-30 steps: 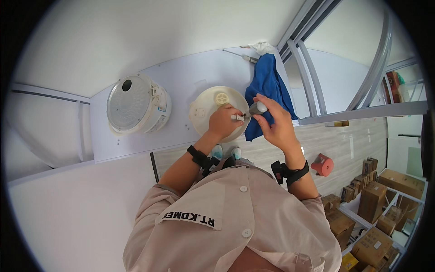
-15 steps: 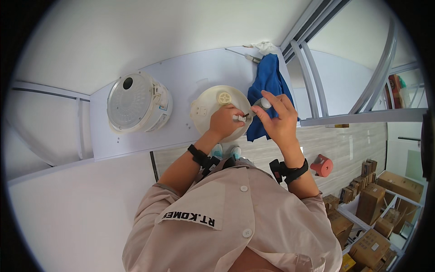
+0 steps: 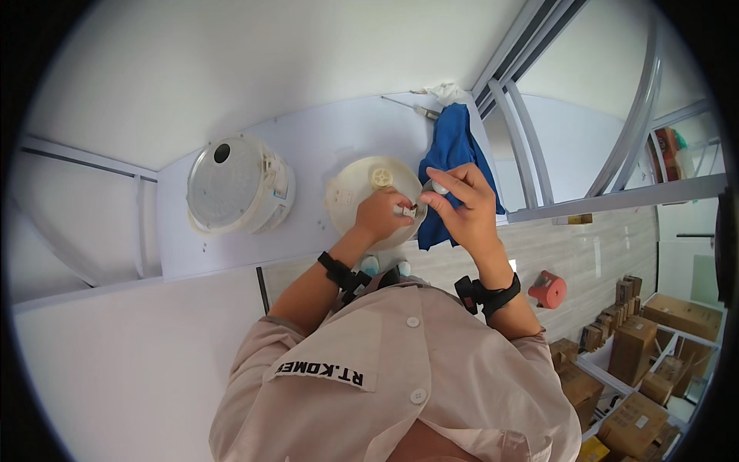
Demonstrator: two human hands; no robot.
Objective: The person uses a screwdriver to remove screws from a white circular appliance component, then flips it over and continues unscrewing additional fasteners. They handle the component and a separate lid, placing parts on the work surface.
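My left hand (image 3: 379, 216) is closed on a small white part (image 3: 401, 210) with a dark bit near its tip. It is over a round cream-coloured shallow cover (image 3: 351, 182) lying on the table. Close by on the right, my right hand (image 3: 466, 206) pinches a small white and grey rounded piece (image 3: 439, 187) between thumb and fingers; its exact kind does not show. Inside the cover, just beyond my left hand, sits a pale yellow spoked disc (image 3: 381, 178). Beneath and beyond my right hand lies a crumpled blue cloth (image 3: 453, 132).
A white round appliance body (image 3: 229, 185), like a rice cooker, stands at the left. A thin-shafted tool (image 3: 422, 111) and white crumpled material (image 3: 448, 93) lie at the back. Grey metal framing (image 3: 526, 146) rises on the right. A red stool (image 3: 548, 290) and cardboard boxes (image 3: 633, 350) stand beyond.
My right hand has moved slightly left, bringing its piece nearer the part in my left hand. The whole view has shifted a little, with the table things sitting lower.
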